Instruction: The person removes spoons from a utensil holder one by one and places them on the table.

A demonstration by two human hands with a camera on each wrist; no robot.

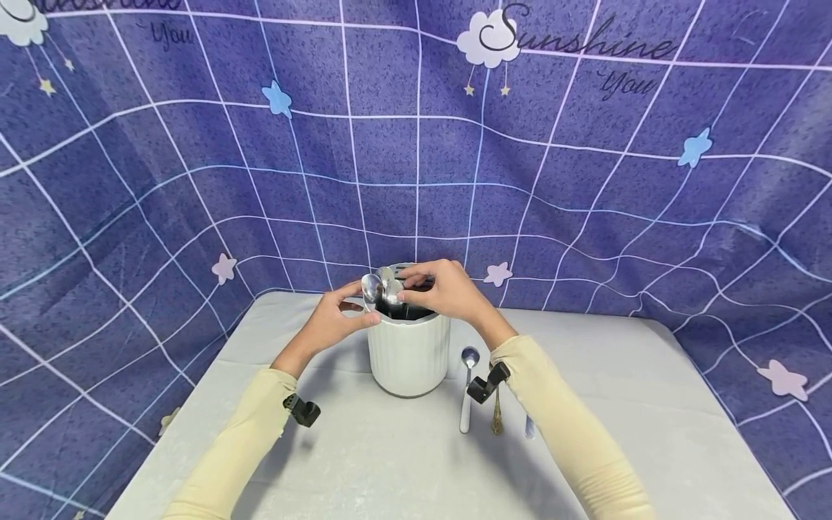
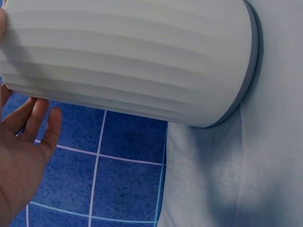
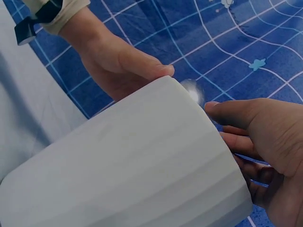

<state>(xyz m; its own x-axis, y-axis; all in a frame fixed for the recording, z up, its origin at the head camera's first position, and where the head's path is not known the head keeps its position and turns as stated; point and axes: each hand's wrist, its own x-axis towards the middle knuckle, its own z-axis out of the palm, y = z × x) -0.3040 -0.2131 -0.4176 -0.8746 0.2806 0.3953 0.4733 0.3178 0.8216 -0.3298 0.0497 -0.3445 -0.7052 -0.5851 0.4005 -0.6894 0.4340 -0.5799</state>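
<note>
A white ribbed utensil holder (image 1: 409, 357) stands upright on the table, with several spoons (image 1: 373, 287) poking above its rim, bowls up. My left hand (image 1: 331, 321) grips the holder's left side near the top, thumb at the front and fingers behind; its fingers (image 2: 51, 125) show beside the ribbed wall in the left wrist view. Over the opening, my right hand (image 1: 448, 289) pinches a metal spoon (image 1: 393, 292) close to its bowl. In the right wrist view, the right thumb (image 3: 232, 113) is at the rim; the holder hides the spoon handles.
To the holder's right a spoon (image 1: 466, 390) lies on the grey-white tablecloth (image 1: 377, 455). Beside it is an ornate gold-coloured handle (image 1: 497, 419), and another utensil end (image 1: 529, 427) shows partly under the right sleeve. A purple gridded curtain (image 1: 416, 144) hangs behind.
</note>
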